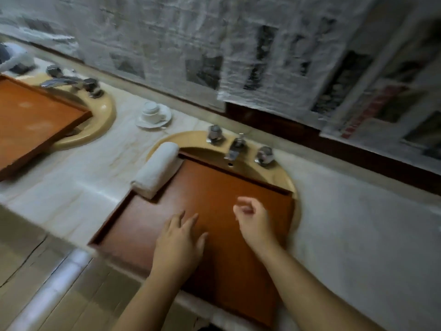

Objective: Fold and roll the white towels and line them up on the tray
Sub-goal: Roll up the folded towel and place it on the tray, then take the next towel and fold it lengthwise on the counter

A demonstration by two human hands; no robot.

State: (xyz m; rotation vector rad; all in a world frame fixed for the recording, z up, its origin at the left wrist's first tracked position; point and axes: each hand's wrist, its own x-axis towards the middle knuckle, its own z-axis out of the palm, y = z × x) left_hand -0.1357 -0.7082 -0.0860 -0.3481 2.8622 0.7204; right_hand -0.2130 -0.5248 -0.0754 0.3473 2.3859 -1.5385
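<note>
One rolled white towel (156, 170) lies at the far left end of the brown wooden tray (214, 187). The tray sits over a yellow sink (292, 177) set in the pale table (358, 223). The left hand (177, 242) is over the tray with its fingers (191, 222) straight and spread, holding nothing. The right hand (254, 219) is beside it with loosely curled fingers, also holding nothing. A second brown tray (35, 120) lies over another sink to the left. An upside-down white cup (151, 112) rests on a saucer between the sinks.
</note>
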